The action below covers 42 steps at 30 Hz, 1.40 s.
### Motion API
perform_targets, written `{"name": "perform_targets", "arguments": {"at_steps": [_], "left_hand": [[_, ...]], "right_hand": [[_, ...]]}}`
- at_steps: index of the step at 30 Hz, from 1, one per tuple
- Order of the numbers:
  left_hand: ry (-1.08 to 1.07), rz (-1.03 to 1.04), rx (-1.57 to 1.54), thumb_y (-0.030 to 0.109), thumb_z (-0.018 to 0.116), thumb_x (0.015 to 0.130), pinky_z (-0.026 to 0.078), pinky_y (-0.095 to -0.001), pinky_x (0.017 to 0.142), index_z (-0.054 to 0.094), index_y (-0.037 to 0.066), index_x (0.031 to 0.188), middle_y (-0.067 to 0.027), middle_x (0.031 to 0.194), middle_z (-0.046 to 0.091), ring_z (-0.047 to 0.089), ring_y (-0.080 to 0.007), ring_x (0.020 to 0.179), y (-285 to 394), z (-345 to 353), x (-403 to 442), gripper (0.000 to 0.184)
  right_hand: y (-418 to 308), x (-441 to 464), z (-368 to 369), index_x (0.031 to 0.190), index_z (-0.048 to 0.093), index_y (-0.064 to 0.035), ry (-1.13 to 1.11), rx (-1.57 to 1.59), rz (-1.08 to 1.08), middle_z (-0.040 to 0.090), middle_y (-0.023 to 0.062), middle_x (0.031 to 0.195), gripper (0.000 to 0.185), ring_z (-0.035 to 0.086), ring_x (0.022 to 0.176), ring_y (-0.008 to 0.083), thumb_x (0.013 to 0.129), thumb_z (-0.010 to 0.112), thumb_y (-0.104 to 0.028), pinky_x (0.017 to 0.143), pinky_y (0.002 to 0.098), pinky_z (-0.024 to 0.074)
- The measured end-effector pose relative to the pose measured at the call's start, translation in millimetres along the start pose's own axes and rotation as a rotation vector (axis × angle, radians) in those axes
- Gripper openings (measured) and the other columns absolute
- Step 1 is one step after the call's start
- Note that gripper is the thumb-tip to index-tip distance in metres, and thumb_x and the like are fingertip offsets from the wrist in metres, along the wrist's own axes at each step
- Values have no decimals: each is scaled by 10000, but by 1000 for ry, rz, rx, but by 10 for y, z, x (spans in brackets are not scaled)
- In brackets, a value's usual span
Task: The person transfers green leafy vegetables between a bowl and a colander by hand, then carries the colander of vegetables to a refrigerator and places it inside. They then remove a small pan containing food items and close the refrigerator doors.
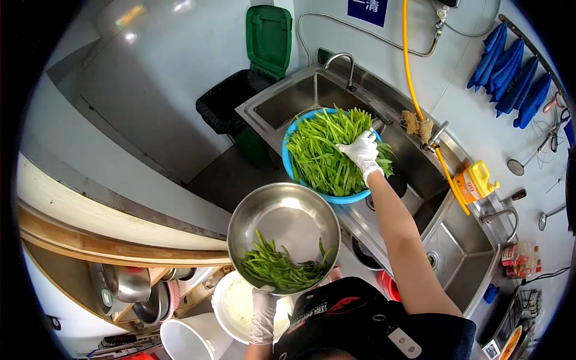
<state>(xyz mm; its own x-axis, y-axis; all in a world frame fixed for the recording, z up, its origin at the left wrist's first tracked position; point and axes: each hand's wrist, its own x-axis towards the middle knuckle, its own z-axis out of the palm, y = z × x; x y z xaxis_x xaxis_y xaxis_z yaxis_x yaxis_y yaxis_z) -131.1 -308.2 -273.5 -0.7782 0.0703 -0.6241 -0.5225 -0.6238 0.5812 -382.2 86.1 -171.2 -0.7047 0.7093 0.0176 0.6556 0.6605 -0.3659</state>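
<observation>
My right hand (362,151), in a white glove, is on the green leafy stems (327,150) heaped in a blue basin (288,161) at the sink's edge. Its fingers are bent into the stems, and whether they grip any is hidden. A wide steel bowl (282,213) is tilted in front of my body, with a smaller pile of greens (279,267) along its near side. My gloved left hand (263,300) holds this bowl by its near rim, fingers partly hidden beneath it.
Steel sinks (462,240) with taps run along the right wall. A yellow jug (476,180) and yellow hose (410,72) are there. A black-lined green bin (270,42) stands beyond. White buckets (186,339) and shelved pots (129,282) are at lower left.
</observation>
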Motion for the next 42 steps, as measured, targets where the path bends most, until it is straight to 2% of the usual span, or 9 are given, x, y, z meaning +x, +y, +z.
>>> {"name": "perform_targets", "arguments": {"at_steps": [3,7,13,18,27,30,35,39,42], "left_hand": [[-2,12,-28,-113,411,671,549,-592,719,453,-58,1125,-190,1033,555,603,-394,883,-8,33,-4,459],[-13,8,-35,-119,398,663,532,-616,744,447,-72,1127,-205,1040,547,593,-408,908,20,61,11,469],[-29,-14,-56,-111,390,650,505,-653,765,437,-80,1145,-226,1061,535,577,-432,941,27,44,47,498],[-57,8,-14,-70,394,652,503,-639,800,369,-105,1231,-258,1171,506,554,-462,1018,2,34,51,581],[-29,30,25,-67,400,652,531,-612,768,378,-131,1210,-271,1152,512,575,-458,979,51,72,-6,562],[-36,14,-18,-92,395,648,521,-621,774,395,-107,1189,-252,1117,521,576,-446,965,104,142,-64,541],[-44,9,-50,-99,401,640,520,-628,771,412,-122,1158,-265,1088,528,572,-461,952,181,229,-132,519],[-67,27,-66,-93,404,633,521,-631,770,422,-142,1141,-290,1084,526,566,-473,961,243,311,-167,511],[-64,31,-49,-92,398,631,518,-635,774,415,-151,1145,-298,1083,525,563,-478,966,293,339,-189,518]], "right_hand": [[-78,-44,-76,1396,174,67,-63,-38,-28,449,185,1263,1223,459,1137,307,564,769,-604,962,434,378],[-279,-121,-102,1433,143,-9,-80,-140,-55,340,190,1385,1195,279,1314,341,594,743,-611,1068,534,219],[-290,-131,0,1450,94,-42,-84,-114,-57,238,192,1446,1215,303,1304,341,591,775,-566,981,491,367],[-283,-140,114,1204,443,-62,116,-101,-72,418,183,1323,803,487,1106,314,602,802,-454,865,446,448],[-69,10,153,1101,500,-7,297,206,-254,591,187,1001,621,605,900,336,618,795,-263,773,397,505],[-29,95,-17,1248,456,46,180,263,-184,633,200,999,752,631,903,320,635,776,-250,780,369,511],[177,376,-109,1242,448,76,177,513,-183,649,235,965,781,641,912,317,629,780,-275,802,342,500],[267,609,-189,1095,551,73,-27,1158,-175,655,131,950,479,620,800,196,685,742,-84,743,301,494],[283,716,-433,1040,579,84,-109,1129,-40,645,131,925,433,608,757,191,696,753,-112,664,324,498]]}}
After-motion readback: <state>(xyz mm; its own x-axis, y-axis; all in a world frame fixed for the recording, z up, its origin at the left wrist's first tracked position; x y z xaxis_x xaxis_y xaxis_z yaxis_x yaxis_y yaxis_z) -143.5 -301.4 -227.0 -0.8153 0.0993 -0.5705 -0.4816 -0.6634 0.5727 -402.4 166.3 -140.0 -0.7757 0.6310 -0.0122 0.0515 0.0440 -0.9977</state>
